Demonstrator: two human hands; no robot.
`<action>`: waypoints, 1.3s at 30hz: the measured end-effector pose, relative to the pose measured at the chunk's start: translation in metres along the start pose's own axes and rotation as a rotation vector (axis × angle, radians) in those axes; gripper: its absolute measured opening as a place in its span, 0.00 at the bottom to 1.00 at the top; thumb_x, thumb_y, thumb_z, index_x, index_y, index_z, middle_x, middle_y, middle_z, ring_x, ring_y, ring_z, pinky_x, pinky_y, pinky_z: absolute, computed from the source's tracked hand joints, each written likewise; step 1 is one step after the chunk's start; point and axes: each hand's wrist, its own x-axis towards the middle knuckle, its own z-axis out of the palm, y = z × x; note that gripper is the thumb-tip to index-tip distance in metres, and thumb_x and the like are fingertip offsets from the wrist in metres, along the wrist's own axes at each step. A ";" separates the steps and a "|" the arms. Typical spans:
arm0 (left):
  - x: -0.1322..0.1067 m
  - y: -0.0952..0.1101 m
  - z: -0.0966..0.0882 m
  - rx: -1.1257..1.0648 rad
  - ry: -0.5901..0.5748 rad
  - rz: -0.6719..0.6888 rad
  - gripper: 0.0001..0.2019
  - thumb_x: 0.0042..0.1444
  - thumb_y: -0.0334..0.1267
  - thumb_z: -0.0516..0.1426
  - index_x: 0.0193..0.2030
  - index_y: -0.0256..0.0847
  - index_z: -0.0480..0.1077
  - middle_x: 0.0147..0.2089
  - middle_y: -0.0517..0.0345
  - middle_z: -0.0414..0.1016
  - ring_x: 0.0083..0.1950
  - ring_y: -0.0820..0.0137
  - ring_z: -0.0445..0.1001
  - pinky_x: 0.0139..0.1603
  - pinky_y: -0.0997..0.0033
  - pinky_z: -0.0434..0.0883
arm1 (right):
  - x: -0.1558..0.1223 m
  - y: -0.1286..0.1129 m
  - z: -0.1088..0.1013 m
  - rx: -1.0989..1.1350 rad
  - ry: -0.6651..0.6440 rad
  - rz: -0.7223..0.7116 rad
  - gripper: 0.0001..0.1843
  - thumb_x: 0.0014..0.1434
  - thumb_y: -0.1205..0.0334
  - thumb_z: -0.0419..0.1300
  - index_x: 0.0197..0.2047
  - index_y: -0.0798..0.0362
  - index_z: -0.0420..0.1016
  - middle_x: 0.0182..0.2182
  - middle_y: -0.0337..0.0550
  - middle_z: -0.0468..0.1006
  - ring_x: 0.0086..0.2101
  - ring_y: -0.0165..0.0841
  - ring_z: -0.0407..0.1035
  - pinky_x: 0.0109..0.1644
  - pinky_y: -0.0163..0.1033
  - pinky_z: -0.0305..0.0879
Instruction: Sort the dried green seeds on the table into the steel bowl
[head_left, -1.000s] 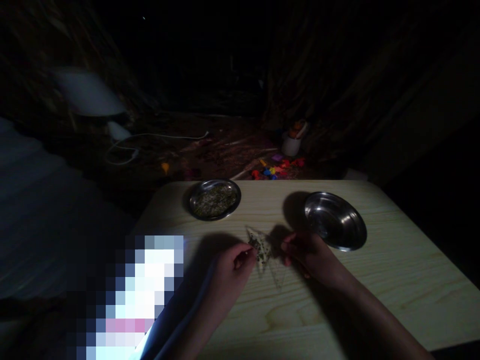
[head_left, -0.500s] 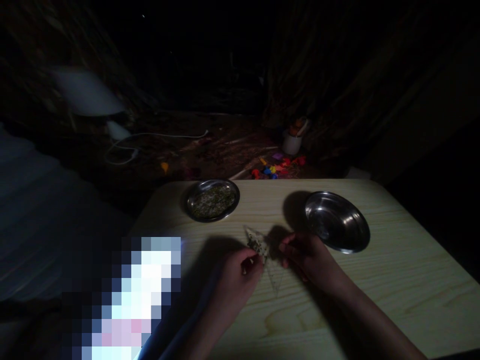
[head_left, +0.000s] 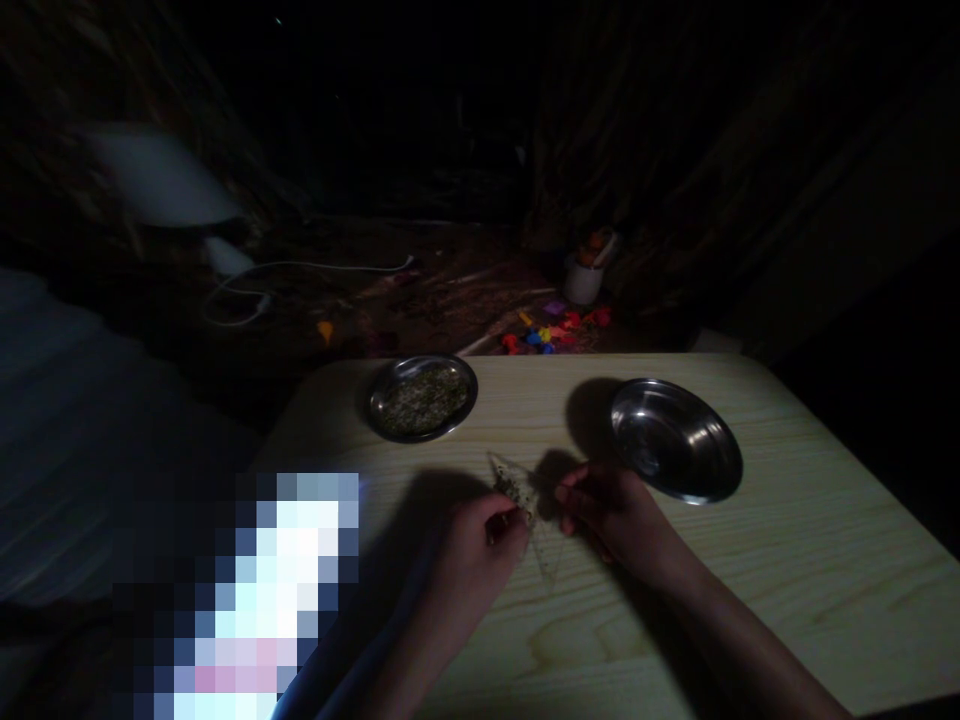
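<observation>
Near the middle of the table lies a thin see-through triangular piece (head_left: 543,550), with small dark and pale bits (head_left: 511,486) on or in it. It is too dim to tell whether it is a bag or a flat sheet. My left hand (head_left: 489,535) pinches its left side between thumb and fingers. At its right edge, the thumb and forefinger of my right hand (head_left: 604,508) are pressed together and seem to grip it. A steel bowl (head_left: 474,400) of greenish dried leaf-like bits stands behind my left hand. Another steel bowl (head_left: 679,435), bare inside, is beyond my right hand.
The pale wooden table (head_left: 585,640) carries both bowls. Past its far edge are colourful small pieces (head_left: 551,332), a white pot (head_left: 583,282) and a white lamp (head_left: 161,180) with a cord. A bright pixelated patch (head_left: 277,580) covers the lower left.
The right fingertips have come slightly closer to the triangular piece and now meet its edge. The left hand keeps its pinch, and the view has shifted a little.
</observation>
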 end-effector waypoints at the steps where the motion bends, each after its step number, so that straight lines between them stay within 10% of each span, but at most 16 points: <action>1: 0.000 -0.001 0.000 0.008 0.002 -0.001 0.11 0.51 0.40 0.54 0.30 0.37 0.76 0.25 0.59 0.73 0.28 0.72 0.68 0.30 0.75 0.62 | 0.000 0.000 0.000 0.003 0.003 0.003 0.17 0.57 0.47 0.63 0.36 0.54 0.72 0.22 0.39 0.76 0.15 0.23 0.54 0.17 0.31 0.50; 22: 0.002 -0.014 -0.013 0.304 0.065 0.118 0.12 0.60 0.45 0.53 0.35 0.46 0.77 0.30 0.62 0.79 0.31 0.71 0.75 0.33 0.72 0.63 | -0.006 0.008 -0.003 -0.327 0.268 -0.228 0.10 0.61 0.58 0.60 0.40 0.54 0.80 0.37 0.49 0.84 0.38 0.41 0.77 0.42 0.43 0.69; 39: -0.030 -0.033 -0.030 0.645 0.000 0.211 0.07 0.65 0.39 0.54 0.37 0.46 0.73 0.39 0.61 0.77 0.40 0.64 0.77 0.41 0.61 0.67 | -0.002 -0.056 -0.008 -1.210 0.343 -0.446 0.09 0.67 0.63 0.55 0.41 0.51 0.77 0.24 0.44 0.80 0.23 0.36 0.73 0.26 0.38 0.49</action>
